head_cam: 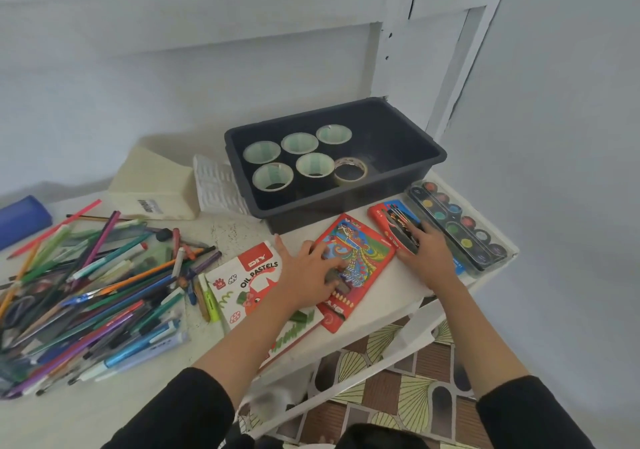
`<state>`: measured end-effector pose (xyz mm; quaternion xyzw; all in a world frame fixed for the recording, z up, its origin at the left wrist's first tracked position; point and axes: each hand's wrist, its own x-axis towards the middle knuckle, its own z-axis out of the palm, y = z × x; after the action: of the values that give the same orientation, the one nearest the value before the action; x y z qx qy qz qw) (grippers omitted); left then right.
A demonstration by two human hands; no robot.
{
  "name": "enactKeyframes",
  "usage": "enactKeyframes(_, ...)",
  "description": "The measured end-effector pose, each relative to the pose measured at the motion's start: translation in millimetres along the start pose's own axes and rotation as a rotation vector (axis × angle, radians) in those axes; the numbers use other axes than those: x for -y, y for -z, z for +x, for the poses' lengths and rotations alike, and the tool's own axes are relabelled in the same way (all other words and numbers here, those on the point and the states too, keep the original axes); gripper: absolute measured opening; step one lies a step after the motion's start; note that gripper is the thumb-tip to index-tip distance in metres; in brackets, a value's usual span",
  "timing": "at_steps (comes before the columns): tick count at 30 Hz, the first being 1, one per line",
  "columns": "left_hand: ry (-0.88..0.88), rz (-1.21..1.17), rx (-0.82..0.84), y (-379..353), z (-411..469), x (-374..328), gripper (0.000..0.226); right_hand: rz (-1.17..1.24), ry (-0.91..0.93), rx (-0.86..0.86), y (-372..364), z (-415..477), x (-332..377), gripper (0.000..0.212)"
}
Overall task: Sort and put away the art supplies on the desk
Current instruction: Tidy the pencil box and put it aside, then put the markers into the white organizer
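1. Resting on the pencil box, the left hand has its fingers bent over the lid and its thumb stretched out to the side. Its grip is unclear: something grey sits under the fingertips, and blur hides whether they pinch it or just press down.
2. The right hand lies flat on the brush pack. Its grip is apart, with straight fingers pressing the pack to the tabletop, probably to slide it or hold it steady.
3. Both packs lie at the near right, just in front of the bin. The paint set is just beside the brush pack, and the pastels box is left of the pencil box. The flat boxed items look grouped here by kind, close to the bin for an easy lift.
4. 6 tape rolls stand in 2 rows at the bin's left end. Its right end is bare, which seems to be room kept for the boxes.
5. The pen pile at the left is loose and crossed, so sorting appears early.
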<state>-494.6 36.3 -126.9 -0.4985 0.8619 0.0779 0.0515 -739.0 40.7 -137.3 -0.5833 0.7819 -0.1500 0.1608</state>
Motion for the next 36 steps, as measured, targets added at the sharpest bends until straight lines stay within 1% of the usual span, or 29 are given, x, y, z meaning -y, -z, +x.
enactKeyframes(4,-0.014,0.027,0.013,3.0,-2.0,2.8,0.044,-0.015,0.015,0.029,0.5,4.0,0.3,0.064)
enactKeyframes(9,-0.013,0.012,0.041,3.2,-8.1,6.4,0.045,-0.002,0.072,0.029,-3.3,3.2,5.4,0.052)
enactKeyframes(15,-0.003,-0.035,0.034,-2.5,-10.5,8.8,0.047,0.089,0.133,-0.108,-11.9,-4.0,13.0,0.040)
enactKeyframes(17,-0.006,-0.065,0.039,-0.3,-11.1,9.5,0.045,0.109,0.184,-0.142,-15.8,-7.8,21.0,0.035)
enactKeyframes(19,0.004,-0.147,0.025,3.0,-13.5,10.9,0.042,0.135,0.243,-0.172,-21.6,-15.3,33.6,0.030)
enactKeyframes(22,0.055,-0.327,-0.070,9.1,-20.1,16.4,0.039,0.201,0.347,-0.195,-34.9,-27.5,56.5,0.023)
enactKeyframes(27,0.184,-0.547,-0.287,13.9,-45.8,43.8,0.031,0.220,0.480,-0.146,-54.4,-45.8,111.5,0.020)
enactKeyframes(29,0.245,-0.646,-0.356,12.9,-61.3,61.1,0.026,0.271,0.540,-0.130,-64.8,-54.5,136.9,0.019)
enactKeyframes(33,0.315,-0.783,-0.496,13.8,-100.1,100.5,0.025,0.371,0.621,-0.098,-89.9,-73.5,182.9,0.018)
enactKeyframes(36,0.392,-0.849,-0.592,14.8,-134.8,133.4,0.023,0.430,0.635,-0.046,-108.9,-90.4,218.1,0.019)
